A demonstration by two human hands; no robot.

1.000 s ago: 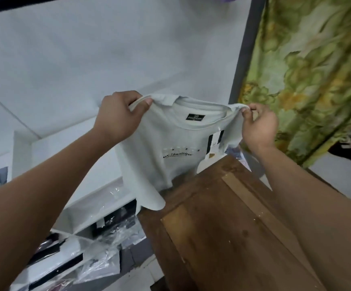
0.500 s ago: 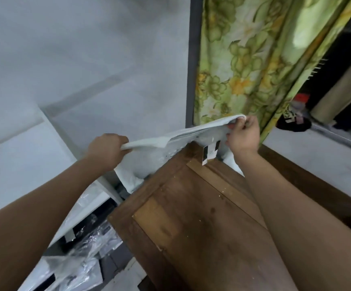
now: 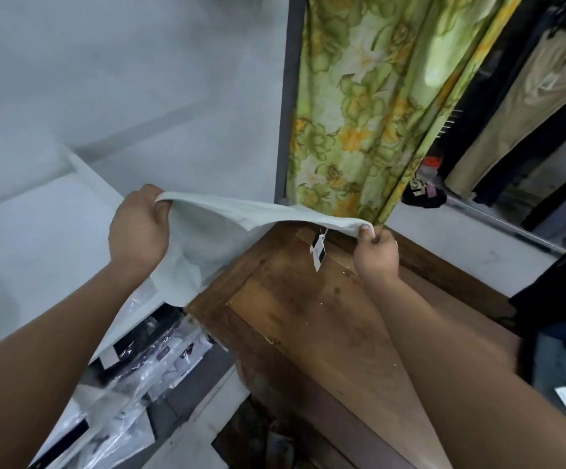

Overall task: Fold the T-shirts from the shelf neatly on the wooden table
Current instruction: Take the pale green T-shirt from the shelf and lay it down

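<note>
Left of the desk (image 3: 325,333), off its near-left edge: a white shelf (image 3: 38,231), with plastic-wrapped packs (image 3: 132,384) heaped below it. Above the desk's left corner: left hand (image 3: 139,231), grip closed tight round one end of a white T-shirt (image 3: 214,238), fingers curled over the cloth edge. Stretches from that hand across to the other, held near flat along its top edge and clear of the wood. Sags and hangs down on the left, past the desk's left edge, in front of the shelf. Cannot tell whether the hanging part touches the desk's side. Under the stretched edge, over the desk's far end: a black-and-white paper tag (image 3: 319,253), dangling on a thread. Just right of the tag: right hand (image 3: 376,255), grip pinched on the other end of the T-shirt, thumb and curled fingers holding the cloth. Behind the desk's far corner: a green flowered curtain (image 3: 359,113) beside a grey post (image 3: 290,96). Right of the desk, further back: dark and beige clothes (image 3: 528,113), hanging.
</note>
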